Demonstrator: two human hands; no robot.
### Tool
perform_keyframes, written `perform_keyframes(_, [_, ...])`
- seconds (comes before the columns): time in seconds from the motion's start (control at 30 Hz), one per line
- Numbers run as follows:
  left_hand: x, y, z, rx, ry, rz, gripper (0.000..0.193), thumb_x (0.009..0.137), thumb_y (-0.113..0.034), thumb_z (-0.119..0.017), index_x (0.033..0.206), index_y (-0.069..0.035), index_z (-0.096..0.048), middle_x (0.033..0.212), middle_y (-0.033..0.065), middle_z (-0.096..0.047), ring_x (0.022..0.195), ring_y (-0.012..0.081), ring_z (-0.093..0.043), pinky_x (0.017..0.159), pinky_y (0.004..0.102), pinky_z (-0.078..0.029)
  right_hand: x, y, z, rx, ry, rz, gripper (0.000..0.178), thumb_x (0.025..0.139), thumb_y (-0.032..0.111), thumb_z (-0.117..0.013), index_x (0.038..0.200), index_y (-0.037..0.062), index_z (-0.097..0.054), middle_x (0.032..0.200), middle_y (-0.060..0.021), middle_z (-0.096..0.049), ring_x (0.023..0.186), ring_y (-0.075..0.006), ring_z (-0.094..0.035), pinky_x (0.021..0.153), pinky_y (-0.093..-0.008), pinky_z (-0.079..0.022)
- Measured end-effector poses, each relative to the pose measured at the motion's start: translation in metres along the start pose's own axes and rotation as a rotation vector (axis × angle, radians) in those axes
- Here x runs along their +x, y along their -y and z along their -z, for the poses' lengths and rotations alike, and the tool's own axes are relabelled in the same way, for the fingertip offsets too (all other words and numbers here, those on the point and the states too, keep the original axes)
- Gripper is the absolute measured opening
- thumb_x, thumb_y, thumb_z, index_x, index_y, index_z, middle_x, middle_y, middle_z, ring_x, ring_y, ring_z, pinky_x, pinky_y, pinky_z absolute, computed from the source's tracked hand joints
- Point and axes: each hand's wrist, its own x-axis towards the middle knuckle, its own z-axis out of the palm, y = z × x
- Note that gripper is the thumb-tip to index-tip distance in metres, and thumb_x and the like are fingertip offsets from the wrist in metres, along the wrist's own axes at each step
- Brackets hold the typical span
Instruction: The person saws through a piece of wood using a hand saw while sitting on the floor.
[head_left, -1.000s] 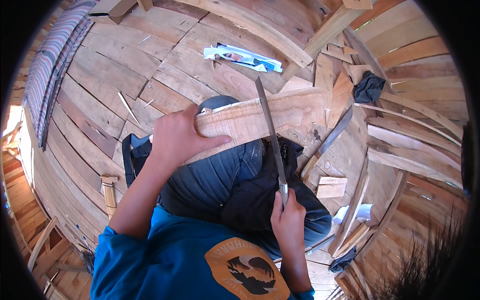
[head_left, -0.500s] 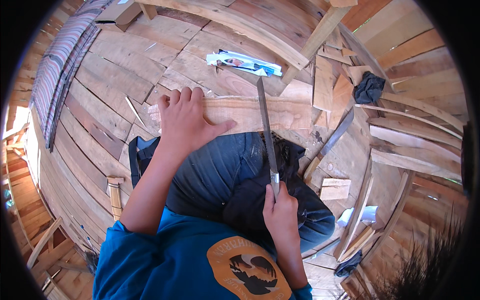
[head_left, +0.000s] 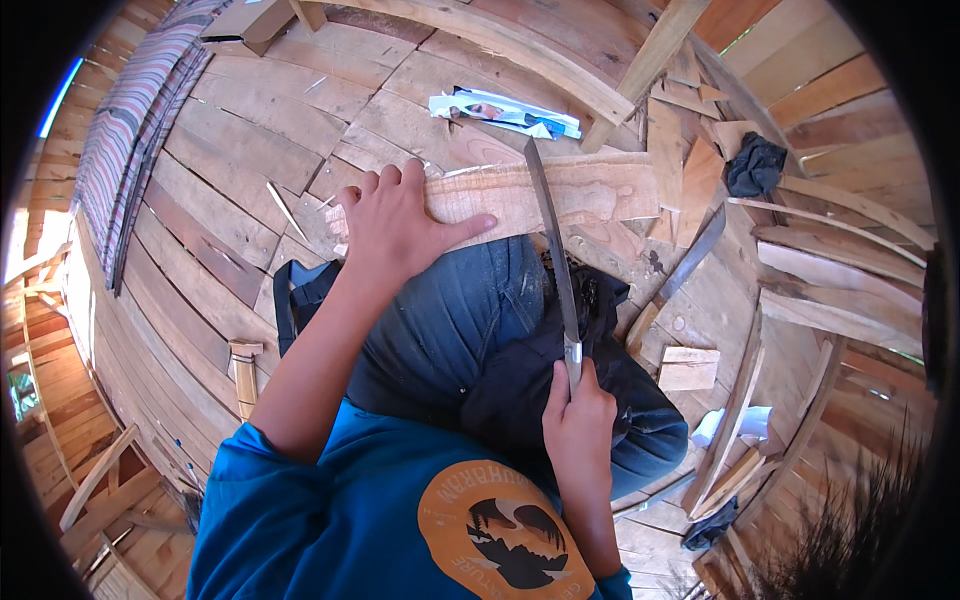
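A long, pale wooden board (head_left: 600, 188) lies crosswise just beyond my bent legs, its right end angled slightly away from me. My left hand (head_left: 395, 220) grips its left part, with the fingers over the far edge and the thumb stretched along the face. In my right hand (head_left: 580, 420) is a machete (head_left: 556, 240), its handle wrapped by my fist. The narrow dark blade points away from me and crosses over the board's middle. Whether the blade touches the wood, I cannot tell.
A second long blade with a wooden handle (head_left: 690, 262) lies on the plank floor to the right. Beyond the board rests a crumpled printed packet (head_left: 508, 112). Offcuts (head_left: 690, 368), a black bag (head_left: 754, 165) and leaning planks line the right side; a striped cloth (head_left: 150, 110) hangs at the far left.
The whole view has shifted a little. The board's right end has swung away from me, so it now slants. Both hands keep their holds, and the machete still points away over the board.
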Motion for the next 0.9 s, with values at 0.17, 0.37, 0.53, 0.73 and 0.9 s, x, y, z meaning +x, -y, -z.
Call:
perform_keyframes(0.17, [-0.003, 0.003, -0.008, 0.025, -0.094, -0.056, 0.108, 0.061, -0.087, -0.062, 0.118, 0.005, -0.06, 0.1, 0.0226, -0.065, 0.101, 0.0368, -0.058, 0.092, 0.0495, -0.037, 0.003, -0.005, -0.001, 0.003, -0.038, 0.017, 0.019, 0.099, 0.018, -0.056, 0.089, 0.0016, -0.056, 0.057, -0.0213, -0.058, 0.055, -0.0409, -0.063, 0.047, -0.0477, -0.048])
perform_keyframes(0.37, [-0.007, 0.0, -0.002, -0.01, -0.034, -0.016, 0.108, 0.062, -0.087, -0.061, 0.119, 0.005, -0.06, 0.102, 0.0224, -0.065, 0.106, 0.0376, -0.057, 0.093, 0.0503, -0.037, 0.016, -0.007, 0.0, 0.026, -0.05, 0.065, 0.019, 0.098, 0.017, -0.057, 0.089, 0.0007, -0.056, 0.058, -0.0218, -0.057, 0.056, -0.0416, -0.063, 0.047, -0.0475, -0.047])
perform_keyframes(0.53, [-0.005, 0.003, -0.005, -0.004, -0.047, -0.009, 0.11, 0.061, -0.088, -0.061, 0.12, 0.005, -0.06, 0.103, 0.0232, -0.066, 0.109, 0.0383, -0.057, 0.095, 0.051, -0.036, 0.014, -0.003, -0.006, 0.043, -0.069, 0.065, 0.02, 0.098, 0.017, -0.057, 0.088, -0.0001, -0.056, 0.06, -0.0231, -0.057, 0.058, -0.0424, -0.063, 0.048, -0.0484, -0.047])
perform_keyframes(0.73, [-0.003, 0.0, 0.0, -0.006, -0.066, -0.034, 0.109, 0.059, -0.088, -0.063, 0.114, 0.006, -0.062, 0.096, 0.0221, -0.068, 0.103, 0.0363, -0.061, 0.093, 0.05, -0.039, 0.017, -0.004, -0.007, 0.043, -0.033, 0.038, 0.02, 0.098, 0.018, -0.057, 0.089, 0.0, -0.056, 0.06, -0.0234, -0.058, 0.058, -0.0429, -0.062, 0.048, -0.0493, -0.046])
perform_keyframes(0.9, [0.0, 0.003, 0.0, -0.051, -0.08, -0.07, 0.096, 0.057, -0.084, -0.068, 0.097, 0.003, -0.063, 0.085, 0.0187, -0.068, 0.088, 0.035, -0.066, 0.087, 0.0469, -0.041, 0.014, -0.001, -0.006, 0.014, -0.026, 0.017, 0.02, 0.098, 0.017, -0.056, 0.088, 0.0, -0.055, 0.058, -0.0228, -0.057, 0.057, -0.0422, -0.062, 0.047, -0.0491, -0.046])
